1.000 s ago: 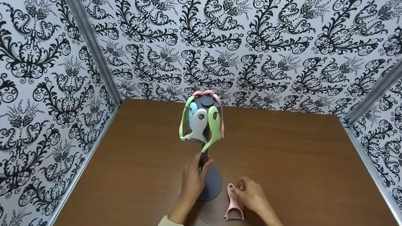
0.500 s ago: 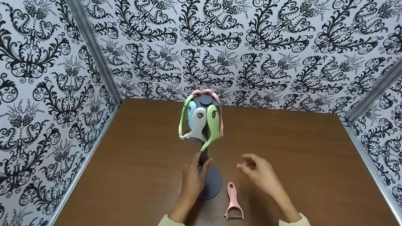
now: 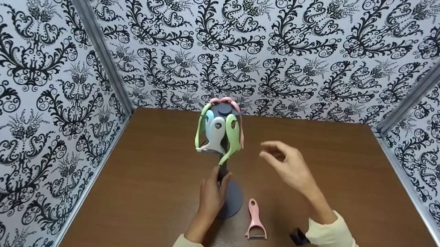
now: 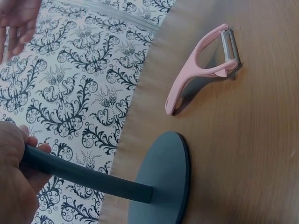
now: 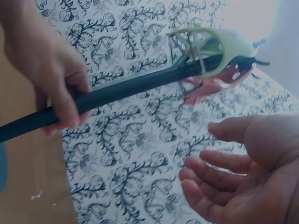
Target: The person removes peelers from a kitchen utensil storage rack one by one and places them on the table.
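Tabletop [image 3: 334, 163] beneath, your left hand [image 3: 211, 194] grips the stand [image 3: 232, 203], right hand [image 3: 292, 168] empty, relaxed; peelers [image 3: 216, 136] hang mid-frame, pink one [image 3: 255, 217] apparently remains, bottom-centre.

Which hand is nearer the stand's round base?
Left: the left hand grips the pole above the round base; the right hand is raised off to the right, touching nothing.

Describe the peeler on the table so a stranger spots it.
On the brown table, find the dark stand and its round base. In the head view, right of that base, lies a pink peeler. Unlike the peelers hanging around the stand's top, it lies on the wood.
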Demonstrator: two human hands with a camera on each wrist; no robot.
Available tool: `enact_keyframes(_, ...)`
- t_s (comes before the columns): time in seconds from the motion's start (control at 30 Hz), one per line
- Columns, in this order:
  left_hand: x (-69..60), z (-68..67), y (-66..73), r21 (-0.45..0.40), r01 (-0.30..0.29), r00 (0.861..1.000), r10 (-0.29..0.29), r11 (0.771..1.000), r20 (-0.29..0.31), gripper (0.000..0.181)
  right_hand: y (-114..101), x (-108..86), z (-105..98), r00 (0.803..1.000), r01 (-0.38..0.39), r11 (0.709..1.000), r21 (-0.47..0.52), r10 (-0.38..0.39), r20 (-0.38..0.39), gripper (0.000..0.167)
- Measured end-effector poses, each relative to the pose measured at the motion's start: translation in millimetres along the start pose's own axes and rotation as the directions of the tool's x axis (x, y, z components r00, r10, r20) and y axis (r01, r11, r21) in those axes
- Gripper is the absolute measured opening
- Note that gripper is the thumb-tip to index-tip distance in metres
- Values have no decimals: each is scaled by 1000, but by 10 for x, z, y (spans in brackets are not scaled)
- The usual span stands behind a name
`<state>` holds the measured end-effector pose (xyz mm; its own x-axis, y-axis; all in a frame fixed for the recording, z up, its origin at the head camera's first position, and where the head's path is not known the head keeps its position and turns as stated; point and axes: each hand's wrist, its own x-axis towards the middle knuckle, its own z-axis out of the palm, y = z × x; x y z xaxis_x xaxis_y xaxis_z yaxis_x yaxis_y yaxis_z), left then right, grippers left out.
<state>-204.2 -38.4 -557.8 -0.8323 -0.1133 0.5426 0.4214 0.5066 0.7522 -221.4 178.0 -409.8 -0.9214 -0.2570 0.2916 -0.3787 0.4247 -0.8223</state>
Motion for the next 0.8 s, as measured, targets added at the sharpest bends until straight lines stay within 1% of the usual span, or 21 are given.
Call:
enact_keyframes(0.1, 2, 2, -2, -1, -3, 1000, 3, 1000, -6, 12, -108, 56, -6, 999, 25, 999, 22, -25, -22, 25)
enact_keyframes(0.23, 1, -2, 7, -5, 0, 1000, 0, 1000, 4, 12, -210, 108, -4, 998, 53, 997, 50, -51, -42, 24)
enact_keyframes(0.33, 2, -4, 13, 6, 2, 1000, -2, 1000, 11, 11, -267, 133, -1, 997, 65, 996, 61, -62, -53, 24)
enact_keyframes(0.43, 9, -2, 9, 26, -5, 1000, 5, 1000, 5, 10, -316, 150, -3, 996, 74, 995, 72, -69, -63, 24)
enact_keyframes(0.47, 11, -1, 8, 31, -10, 1000, 10, 999, 0, 10, -331, 154, -4, 995, 77, 994, 75, -72, -66, 24)
enact_keyframes(0.7, 32, 19, -2, 52, -100, 994, 102, 994, -30, 14, -414, 184, -36, 990, 126, 987, 99, -117, -83, 22)
enact_keyframes(0.8, 35, 20, 6, 53, -119, 992, 121, 991, -33, 14, -446, 198, -45, 987, 138, 985, 104, -129, -91, 22)
